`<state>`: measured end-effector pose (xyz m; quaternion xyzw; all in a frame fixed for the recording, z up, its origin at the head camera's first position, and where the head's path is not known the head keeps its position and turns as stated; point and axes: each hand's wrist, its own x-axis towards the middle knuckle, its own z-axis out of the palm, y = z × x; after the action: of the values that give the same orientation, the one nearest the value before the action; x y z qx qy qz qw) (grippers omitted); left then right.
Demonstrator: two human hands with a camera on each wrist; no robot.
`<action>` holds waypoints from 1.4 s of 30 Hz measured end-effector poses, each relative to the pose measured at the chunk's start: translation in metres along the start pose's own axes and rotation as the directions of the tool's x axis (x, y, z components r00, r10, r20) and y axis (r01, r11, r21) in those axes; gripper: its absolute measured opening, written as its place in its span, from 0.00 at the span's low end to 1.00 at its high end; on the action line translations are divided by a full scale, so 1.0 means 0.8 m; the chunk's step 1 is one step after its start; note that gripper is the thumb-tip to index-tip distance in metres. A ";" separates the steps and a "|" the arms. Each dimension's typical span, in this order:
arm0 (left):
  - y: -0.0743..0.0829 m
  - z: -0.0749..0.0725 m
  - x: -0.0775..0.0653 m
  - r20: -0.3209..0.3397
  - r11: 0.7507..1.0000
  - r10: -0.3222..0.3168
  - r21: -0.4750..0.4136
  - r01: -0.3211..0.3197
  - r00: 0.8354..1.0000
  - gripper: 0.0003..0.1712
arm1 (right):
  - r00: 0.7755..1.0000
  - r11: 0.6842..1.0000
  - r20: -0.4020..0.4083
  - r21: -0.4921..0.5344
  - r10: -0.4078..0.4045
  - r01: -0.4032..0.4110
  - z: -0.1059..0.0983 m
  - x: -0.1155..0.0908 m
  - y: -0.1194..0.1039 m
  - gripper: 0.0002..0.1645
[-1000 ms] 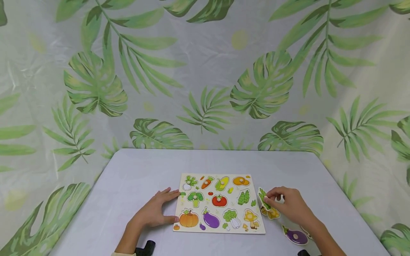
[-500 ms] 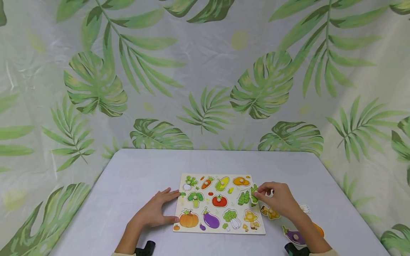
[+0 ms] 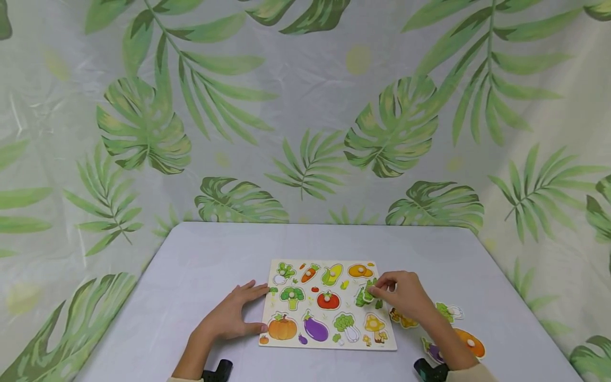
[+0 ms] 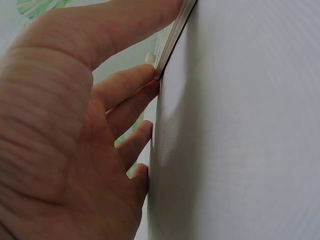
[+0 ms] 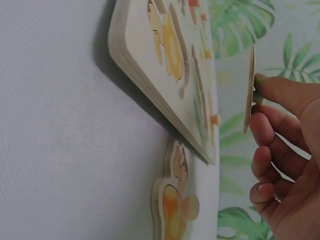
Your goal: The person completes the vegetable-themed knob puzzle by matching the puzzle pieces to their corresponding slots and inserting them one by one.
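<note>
A wooden vegetable puzzle board [image 3: 334, 345] lies flat on the table. My left hand [image 3: 232, 313] touches its left edge, thumb and fingers spread. Between thumb and fingertips, my right hand [image 3: 406, 293] pinches a thin green vegetable puzzle piece [image 3: 367, 293] over the matching green slot at the board's right. The right wrist view shows that piece [image 5: 249, 92] edge-on, raised above the board [image 5: 132, 75]. Knobbed pieces such as the tomato [image 3: 328, 301], broccoli [image 3: 292, 298] and corn [image 3: 332, 275] sit in their slots. The pumpkin [image 3: 282, 328] and eggplant [image 3: 315, 327] slots show printed pictures without knobs.
Loose pieces lie right of the board: a yellow mushroom [image 3: 406, 320] near its edge, a leafy white-stemmed vegetable [image 3: 447, 312], an orange pumpkin [image 3: 471, 344] and an eggplant [image 3: 431, 350] partly under the right forearm. A leaf-print curtain [image 3: 305, 106] stands behind the table.
My right hand has carried the green piece left, from beside the mushroom piece to over its look-alike slot on the board. The left hand stays at the board's edge.
</note>
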<state>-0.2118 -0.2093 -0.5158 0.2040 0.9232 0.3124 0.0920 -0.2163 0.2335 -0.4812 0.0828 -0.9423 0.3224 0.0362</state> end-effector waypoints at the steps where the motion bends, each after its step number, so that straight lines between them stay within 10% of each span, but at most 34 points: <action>1: 0.000 0.000 0.000 0.002 1.000 0.000 0.002 0.000 1.000 0.52 | 1.000 1.000 0.002 -0.001 0.003 -0.003 0.002 0.001 0.001 0.12; 42: -0.001 -0.001 -0.001 -0.004 1.000 0.018 0.005 -0.018 1.000 0.53 | 0.997 0.995 -0.010 -0.051 0.081 -0.081 0.043 0.004 0.001 0.12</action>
<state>-0.2111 -0.2106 -0.5158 0.2118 0.9223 0.3115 0.0869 -0.2202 0.2130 -0.5084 0.0425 -0.9526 0.2997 0.0289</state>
